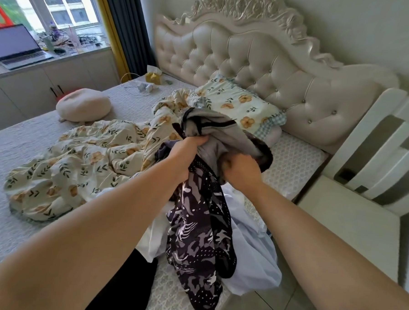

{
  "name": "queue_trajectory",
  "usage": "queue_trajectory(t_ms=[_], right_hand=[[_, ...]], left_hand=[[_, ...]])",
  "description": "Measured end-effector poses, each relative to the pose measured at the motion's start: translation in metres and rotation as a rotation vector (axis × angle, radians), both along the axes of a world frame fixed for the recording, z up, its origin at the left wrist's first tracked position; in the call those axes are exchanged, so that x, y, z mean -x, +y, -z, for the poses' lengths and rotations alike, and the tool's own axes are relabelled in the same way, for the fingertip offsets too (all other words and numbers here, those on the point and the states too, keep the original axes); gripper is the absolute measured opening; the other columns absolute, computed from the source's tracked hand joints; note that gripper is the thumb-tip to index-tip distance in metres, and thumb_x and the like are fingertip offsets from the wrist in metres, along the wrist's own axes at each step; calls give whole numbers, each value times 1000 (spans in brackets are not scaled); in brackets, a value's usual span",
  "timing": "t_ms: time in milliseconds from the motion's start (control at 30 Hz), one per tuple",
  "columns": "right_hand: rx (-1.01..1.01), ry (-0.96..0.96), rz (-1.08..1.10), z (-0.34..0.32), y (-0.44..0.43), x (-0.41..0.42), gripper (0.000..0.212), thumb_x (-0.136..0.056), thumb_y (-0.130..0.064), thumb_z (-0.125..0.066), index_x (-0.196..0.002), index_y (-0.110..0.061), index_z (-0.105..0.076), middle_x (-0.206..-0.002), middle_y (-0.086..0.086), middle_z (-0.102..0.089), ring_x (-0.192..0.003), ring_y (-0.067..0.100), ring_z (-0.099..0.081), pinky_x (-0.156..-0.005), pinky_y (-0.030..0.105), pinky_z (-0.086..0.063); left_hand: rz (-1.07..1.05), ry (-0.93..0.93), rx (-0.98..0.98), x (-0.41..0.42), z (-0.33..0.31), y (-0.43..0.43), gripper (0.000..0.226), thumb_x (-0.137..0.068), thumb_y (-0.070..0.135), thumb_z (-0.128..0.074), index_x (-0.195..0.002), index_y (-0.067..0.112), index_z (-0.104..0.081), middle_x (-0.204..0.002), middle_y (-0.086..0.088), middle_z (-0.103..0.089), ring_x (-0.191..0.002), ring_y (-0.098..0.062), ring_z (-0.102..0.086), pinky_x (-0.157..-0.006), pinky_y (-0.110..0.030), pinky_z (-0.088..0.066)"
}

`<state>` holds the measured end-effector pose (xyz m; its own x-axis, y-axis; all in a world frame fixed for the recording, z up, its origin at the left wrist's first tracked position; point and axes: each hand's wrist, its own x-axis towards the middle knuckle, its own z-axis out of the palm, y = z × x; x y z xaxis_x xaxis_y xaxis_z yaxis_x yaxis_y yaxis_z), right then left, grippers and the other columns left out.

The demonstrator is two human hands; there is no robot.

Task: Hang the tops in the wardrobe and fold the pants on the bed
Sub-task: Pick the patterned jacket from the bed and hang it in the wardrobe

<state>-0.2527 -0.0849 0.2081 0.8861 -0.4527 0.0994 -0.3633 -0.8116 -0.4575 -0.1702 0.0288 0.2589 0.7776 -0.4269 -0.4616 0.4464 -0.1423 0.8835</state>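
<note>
Head: grey garment (223, 132) in grip of left hand (189, 151), right hand (242, 168)

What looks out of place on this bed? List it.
The floral quilt lies crumpled across the bed, unmade. Loose clothes sit heaped at the near edge: a dark patterned garment and a pale blue garment droop over the side. The left hand and right hand grip a bunched grey garment.

Fingertips of the left hand (187, 149) and right hand (241, 170) are buried in the grey garment (214, 127); the right hand is slightly blurred. The lower edge crops a black garment (130, 281), and the left edge crops the laptop (12, 47). The sill clutter (69, 38) is too small to identify.
</note>
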Motion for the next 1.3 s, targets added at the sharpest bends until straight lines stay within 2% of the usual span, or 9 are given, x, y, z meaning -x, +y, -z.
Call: queue_trajectory(t_ms=[100,233,367,500,667,800,1067,1200,1300], right_hand=[[-117,52,26,13,4,-2,24,-92,-19,-50,-106,-4,-61,-107,16,-65,-101,35,-59,-83,37,-48],[-242,134,42,13,5,-2,40,-94,-21,-46,-131,-6,-45,-137,15,-44,-129,33,-39,-100,37,-38],[-680,84,134,2,10,2,12,-96,-14,-43,-99,-14,-55,-100,9,-52,-94,16,-47,-75,21,-37],[-846,-123,213,-5,8,-6,28,-97,-5,-40,-114,-2,-61,-102,15,-65,-83,18,-52,-67,25,-40],[-1041,-396,339,-33,-5,-6,32,-96,-9,-37,-70,-19,-53,-39,-15,-48,-47,12,-41,-35,19,-28],[-1225,-635,338,-65,-18,-8,31,-94,-5,-34,-77,-15,-58,-60,1,-57,-53,15,-53,-48,21,-38],[-981,-856,270,-118,-39,-9,23,-86,-14,-40,-86,-21,-62,-96,9,-66,-97,27,-61,-93,44,-49],[-836,-891,305,-125,-45,11,23,-94,-10,-36,-91,-17,-58,-87,0,-60,-90,20,-55,-82,30,-46],[-1038,-1046,204,-145,-49,22,28,-97,-7,-33,-93,-19,-58,-96,6,-63,-93,21,-58,-91,39,-49]], left_hand=[[123,29,68,10,-12,4,23,-88,24,-62,-102,7,-68,-85,-10,-73,-76,-25,-69,-75,-34,-55],[200,30,152,20,-33,7,22,-90,25,-56,-84,8,-68,-70,-8,-72,-67,-23,-67,-72,-33,-53],[168,-8,281,17,-58,7,23,-91,28,-56,-89,8,-67,-74,-7,-73,-64,-20,-69,-60,-28,-56],[111,-70,277,1,-73,10,30,-87,34,-63,-105,10,-67,-95,-8,-74,-85,-22,-71,-75,-33,-56],[-31,-165,215,-19,-62,15,64,-59,48,-82,-112,16,-67,-101,-4,-73,-93,-24,-70,-89,-42,-53],[-235,-188,154,-33,-38,18,83,-39,57,-83,-112,22,-66,-102,1,-72,-95,-25,-68,-89,-44,-53],[-205,-342,25,-5,-47,6,64,-76,53,-70,-127,17,-55,-117,-1,-62,-109,-24,-57,-99,-42,-45],[-158,-327,38,10,-51,-4,60,-81,57,-62,-125,17,-55,-110,1,-62,-103,-23,-58,-98,-41,-46],[-102,-402,64,19,-61,-16,57,-79,62,-60,-120,22,-57,-109,3,-65,-103,-21,-60,-97,-39,-46]])
